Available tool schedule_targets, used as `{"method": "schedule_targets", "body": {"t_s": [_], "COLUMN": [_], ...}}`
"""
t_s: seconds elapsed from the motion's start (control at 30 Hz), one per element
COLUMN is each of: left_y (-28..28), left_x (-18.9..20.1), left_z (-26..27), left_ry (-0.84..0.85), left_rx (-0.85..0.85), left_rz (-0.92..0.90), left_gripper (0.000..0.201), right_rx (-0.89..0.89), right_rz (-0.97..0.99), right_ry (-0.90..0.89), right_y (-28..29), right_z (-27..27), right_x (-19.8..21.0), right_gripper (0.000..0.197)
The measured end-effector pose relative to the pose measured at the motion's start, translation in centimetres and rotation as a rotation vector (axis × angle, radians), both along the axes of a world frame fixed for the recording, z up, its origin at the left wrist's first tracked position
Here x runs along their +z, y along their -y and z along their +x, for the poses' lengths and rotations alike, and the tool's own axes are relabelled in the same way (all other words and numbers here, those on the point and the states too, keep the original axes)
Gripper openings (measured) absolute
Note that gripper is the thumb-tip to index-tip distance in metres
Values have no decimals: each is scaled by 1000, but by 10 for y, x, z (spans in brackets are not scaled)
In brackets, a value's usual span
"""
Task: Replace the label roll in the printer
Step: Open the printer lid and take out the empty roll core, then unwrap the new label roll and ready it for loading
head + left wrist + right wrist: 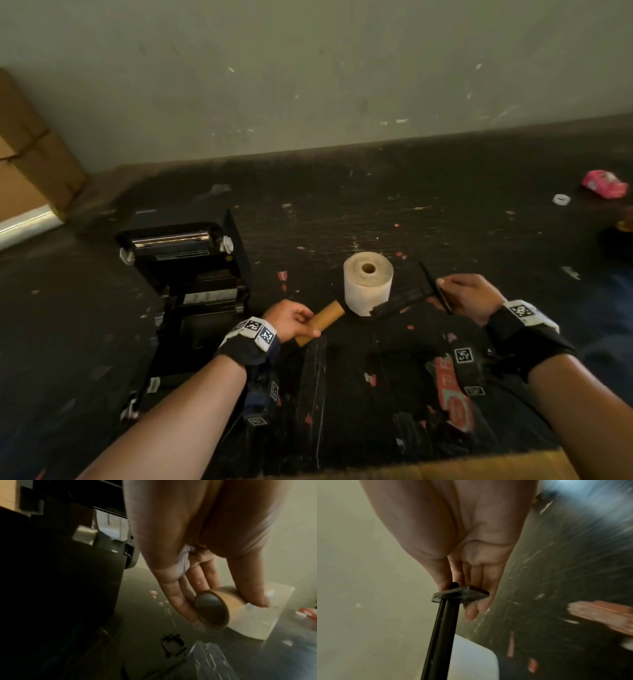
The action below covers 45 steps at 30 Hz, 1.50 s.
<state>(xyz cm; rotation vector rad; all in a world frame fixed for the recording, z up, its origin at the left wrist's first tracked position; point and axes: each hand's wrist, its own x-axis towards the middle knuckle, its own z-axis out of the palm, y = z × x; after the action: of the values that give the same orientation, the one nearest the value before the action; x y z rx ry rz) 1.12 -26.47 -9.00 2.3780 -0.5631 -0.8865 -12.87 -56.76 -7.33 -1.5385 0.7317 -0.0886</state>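
Landmark: the new label roll (368,287), standing on end on the dark worktop (342,212), core hole facing up.

Left hand (291,320) sits just left of the roll, nearer the person. Fingers and thumb are curled around an empty brown cardboard core (320,322); the left wrist view shows the thumb on one side, fingers on the other, and the open end of the tube (212,609) pointing toward the camera. The core is held off the worktop, its far end close to the roll's base but not touching.

Right hand (469,296) is just right of the roll. Thumb and fingers pinch the flat end plate of a black spindle (407,298); its shaft points left, toward the roll's lower side. In the right wrist view the plate (460,595) is clamped between thumb and fingertips, with the shaft running away from the palm. That view is motion-blurred.

Printer (191,274) is well left of the roll, lid open, bay exposed; whether anything sits inside cannot be told.

Pink packet (604,184) and a small white ring (561,199) lie far right of the roll, toward the wall. Cardboard box (30,150) is at far left.
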Motion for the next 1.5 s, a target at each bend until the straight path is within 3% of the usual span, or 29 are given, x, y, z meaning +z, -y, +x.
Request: {"method": "schedule_targets", "body": {"t_s": [0.23,0.4,0.57,0.7,0.83,1.07,1.23,1.37,1.5], "left_y": [29,36,40,53,72,87,83,80,76], "left_x": [-27,-36,-29,-12,0,5,3,5,10], "left_z": [-22,-27,-18,-4,9,19,25,27,29], "left_ry": [161,177,106,62,-13,-8,-71,-108,-109], "left_rx": [-127,-165,-158,-46,50,35,54,97,183], "left_rz": [194,279,262,108,-68,-220,-264,-286,-333], "left_gripper": [46,47,61,71,73,57,60,56,70], "right_rx": [59,270,474,390,468,697,666,645,464], "right_rz": [-103,-462,-642,-767,-727,-929,-1006,-958,-728], "right_ry": [-270,-431,-545,-411,-202,-262,-297,-289,-239], "right_y": [-12,-8,1,8,-11,-64,-67,-60,-47], "right_z": [-3,2,15,41,72,111,123,126,123], "right_x": [-59,-60,-49,-20,17,4,0,7,22], "right_gripper": [21,17,26,29,59,104,96,94,87]}}
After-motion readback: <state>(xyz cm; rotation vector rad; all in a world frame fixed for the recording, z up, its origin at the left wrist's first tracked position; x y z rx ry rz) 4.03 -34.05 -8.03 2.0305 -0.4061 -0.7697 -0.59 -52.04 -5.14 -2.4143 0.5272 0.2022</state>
